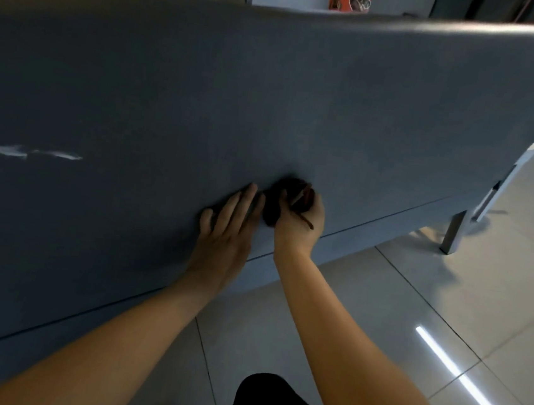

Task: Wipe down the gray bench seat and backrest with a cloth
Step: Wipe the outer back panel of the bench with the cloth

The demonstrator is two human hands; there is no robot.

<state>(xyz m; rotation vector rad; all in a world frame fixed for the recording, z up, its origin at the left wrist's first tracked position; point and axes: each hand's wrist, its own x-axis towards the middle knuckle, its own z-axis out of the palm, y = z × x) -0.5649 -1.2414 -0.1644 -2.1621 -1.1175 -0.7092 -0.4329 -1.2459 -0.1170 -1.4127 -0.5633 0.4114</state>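
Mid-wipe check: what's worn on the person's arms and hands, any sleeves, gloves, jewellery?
Nothing shows. The left hand and right hand are ungloved, no ring visible. Both forearms are bare to the frame's edge: no sleeve, watch or band. The only clothing in view is a black garment at the bottom edge.

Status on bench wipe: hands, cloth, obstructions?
Left hand flat on gray bench, fingers straight. Right hand grips dark cloth, pressed to bench beside it. Nothing in the way; pale streak on the surface farther left.
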